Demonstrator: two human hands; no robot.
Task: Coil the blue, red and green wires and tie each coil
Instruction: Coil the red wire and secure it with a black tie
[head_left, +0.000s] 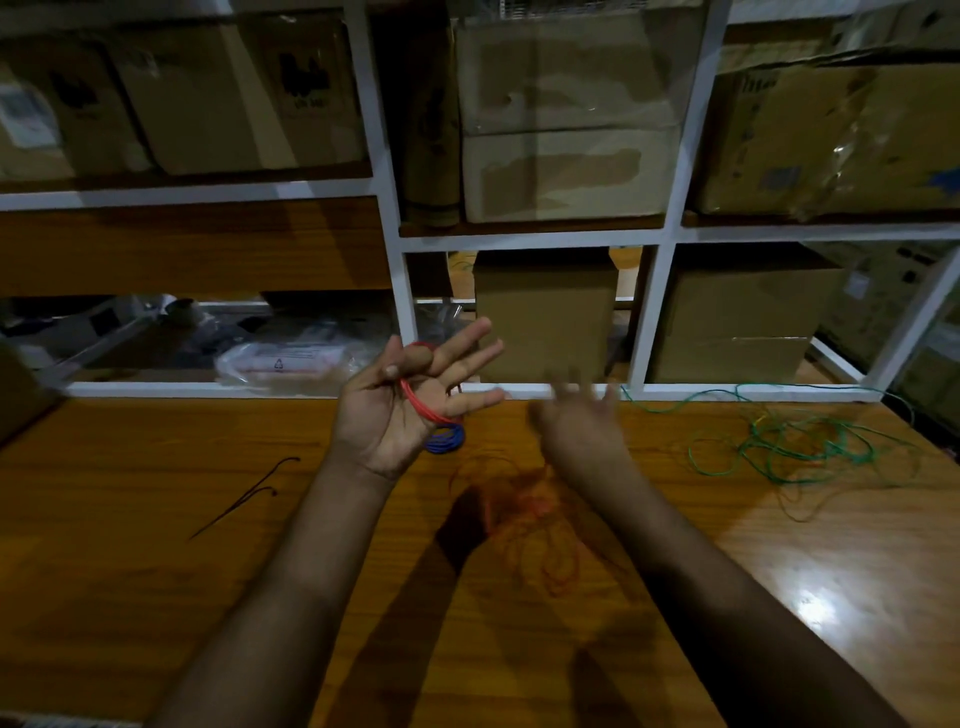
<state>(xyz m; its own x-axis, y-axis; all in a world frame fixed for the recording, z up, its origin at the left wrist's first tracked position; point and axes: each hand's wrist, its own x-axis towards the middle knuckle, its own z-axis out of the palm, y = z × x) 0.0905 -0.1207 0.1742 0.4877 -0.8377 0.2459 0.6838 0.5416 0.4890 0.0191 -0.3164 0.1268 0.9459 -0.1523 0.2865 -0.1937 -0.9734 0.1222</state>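
The red wire (423, 397) is partly wound into loops around the index finger and across the palm of the left hand (402, 410), raised above the counter (156, 519). The thumb presses the loops at the top; the other fingers are spread straight. The rest of the red wire lies loose on the counter below that hand, blurred. The blue wire (445, 438) sits coiled on the counter just behind the left hand. The green wire (795, 447) lies uncoiled well to the right of the left hand. Two black ties (244, 493) lie to its left.

The right hand (582, 415) is motion-blurred beside the left hand; its grip cannot be determined.

Risk: with only the thumb securing the loops and the fingers spread, the coil may slip off or spring open. The loose red heap may also tangle if the wire is pulled quickly.
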